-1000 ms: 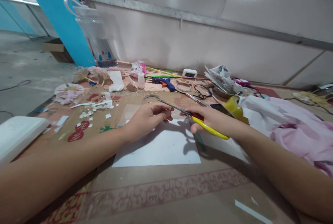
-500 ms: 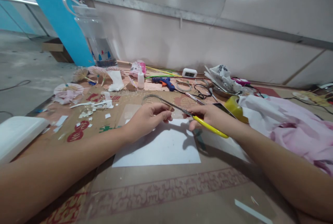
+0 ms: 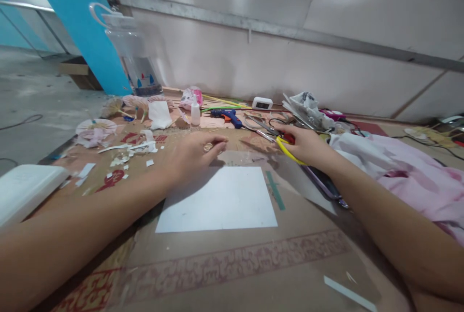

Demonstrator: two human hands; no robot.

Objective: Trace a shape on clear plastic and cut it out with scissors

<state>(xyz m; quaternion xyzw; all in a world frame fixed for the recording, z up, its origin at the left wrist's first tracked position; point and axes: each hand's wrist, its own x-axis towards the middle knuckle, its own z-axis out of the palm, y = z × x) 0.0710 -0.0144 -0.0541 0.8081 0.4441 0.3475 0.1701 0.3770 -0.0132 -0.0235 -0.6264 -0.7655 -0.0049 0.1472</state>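
My left hand (image 3: 197,155) is closed in a pinch above the back left of a white sheet of paper (image 3: 221,201). Thin pale slivers show by its fingertips, but what it holds is too small to make out. My right hand (image 3: 304,145) grips yellow-handled scissors (image 3: 290,152) at the back right of the sheet, their blades pointing away to the left. Close to those blades lies a blue glue gun (image 3: 230,118). Under my right wrist is a dark flat object (image 3: 322,184), partly covered.
Paper scraps (image 3: 123,157) litter the cardboard (image 3: 217,273) at left. A water bottle (image 3: 134,56), a small white squeeze bottle (image 3: 195,113) and a white digital display (image 3: 262,104) stand along the back. Pink and white cloth (image 3: 398,167) lies at right, a white box (image 3: 29,191) at left.
My right hand has moved the scissors away from my left hand, back toward the glue gun. My left hand has drawn slightly left, uncovering more of the sheet.
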